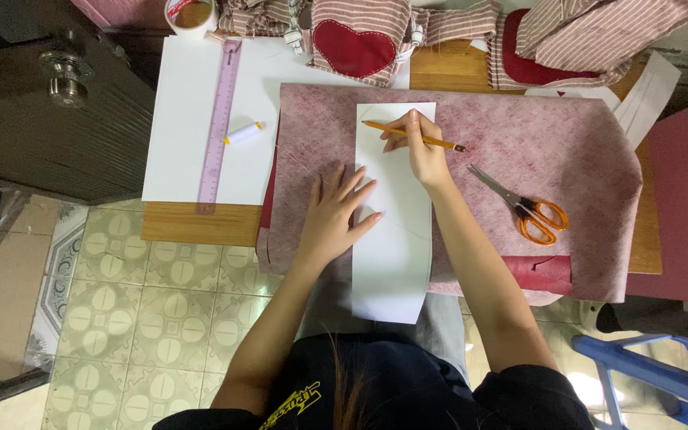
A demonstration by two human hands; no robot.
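Head view: right hand (pixel 424 155), frame centre, fingers closed around a yellow pencil (pixel 412 137) at the top of a white paper pattern (pixel 392 247); left hand (pixel 336 211), fingers spread flat, pressing the pattern onto pink fabric (pixel 519 127). Orange-handled scissors (pixel 523 209) right; pink ruler (pixel 220 119), white thread spool (pixel 244 132) upper left.

The person wears a black short-sleeved T-shirt (pixel 408 398) with a yellow printed design (pixel 296 402) on the left side of the chest. Both arms are bare from the sleeves down, with no watch, ring or bracelet to be made out. A few strands of dark hair (pixel 348 390) hang in front of the shirt. Grey trousers (pixel 439 326) cover the legs.
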